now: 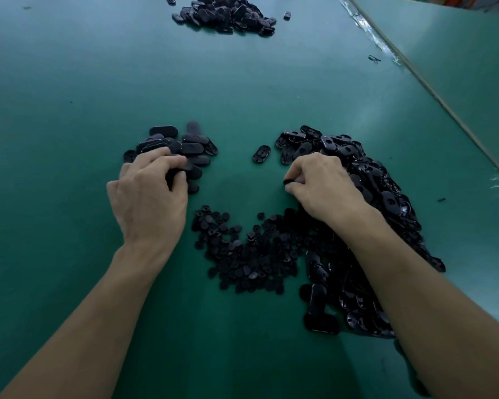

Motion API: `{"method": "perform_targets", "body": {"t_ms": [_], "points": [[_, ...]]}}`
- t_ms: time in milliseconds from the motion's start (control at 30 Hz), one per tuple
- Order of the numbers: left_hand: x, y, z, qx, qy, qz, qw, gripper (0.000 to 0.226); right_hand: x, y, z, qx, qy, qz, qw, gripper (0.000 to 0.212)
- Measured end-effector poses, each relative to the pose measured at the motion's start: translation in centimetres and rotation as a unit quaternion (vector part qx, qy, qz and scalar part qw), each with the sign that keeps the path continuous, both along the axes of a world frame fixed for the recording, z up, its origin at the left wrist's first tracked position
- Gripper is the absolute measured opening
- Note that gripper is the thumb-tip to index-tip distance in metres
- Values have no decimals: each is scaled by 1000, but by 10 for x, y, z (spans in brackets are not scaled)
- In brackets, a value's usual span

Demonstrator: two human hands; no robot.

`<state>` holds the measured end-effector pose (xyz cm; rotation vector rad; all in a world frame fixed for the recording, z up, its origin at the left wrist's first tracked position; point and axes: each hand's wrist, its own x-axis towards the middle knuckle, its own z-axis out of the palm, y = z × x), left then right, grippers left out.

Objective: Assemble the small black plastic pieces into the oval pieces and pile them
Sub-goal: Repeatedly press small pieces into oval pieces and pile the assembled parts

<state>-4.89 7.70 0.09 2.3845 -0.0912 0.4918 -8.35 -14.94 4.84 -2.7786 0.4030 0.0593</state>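
Observation:
A heap of small black round pieces (242, 254) lies between my forearms on the green table (242, 96). To its right, a long pile of black oval pieces (372, 180) runs toward me. A smaller pile of oval pieces (185, 145) sits at the left. My left hand (149, 194) rests at that left pile, fingers curled round an oval piece (189, 168). My right hand (320, 185) pinches a small black piece (287, 182) between thumb and fingertips, beside the right pile. One single oval piece (262, 153) lies between the two piles.
Another heap of black oval pieces (225, 12) lies at the far end of the table. A table edge with clear tape (386, 47) runs diagonally at the right. Small black scraps (374, 59) lie near that edge.

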Motion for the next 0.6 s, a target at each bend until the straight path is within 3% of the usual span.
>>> {"method": "perform_targets", "body": {"t_ms": [167, 267, 367, 600], "points": [[-1, -1, -2, 54, 17, 21, 998, 32, 0, 7, 1, 61, -76, 12, 995, 6], [-2, -1, 0, 3, -47, -13, 999, 23, 0, 13, 2, 121, -90, 27, 988, 10], [-8, -8, 2, -80, -94, -117, 985, 13, -2, 24, 5, 162, -113, 64, 978, 9], [-18, -23, 6, -254, 53, -202, 945, 12, -9, 46, 10, 190, -176, 143, 955, 8]]}}
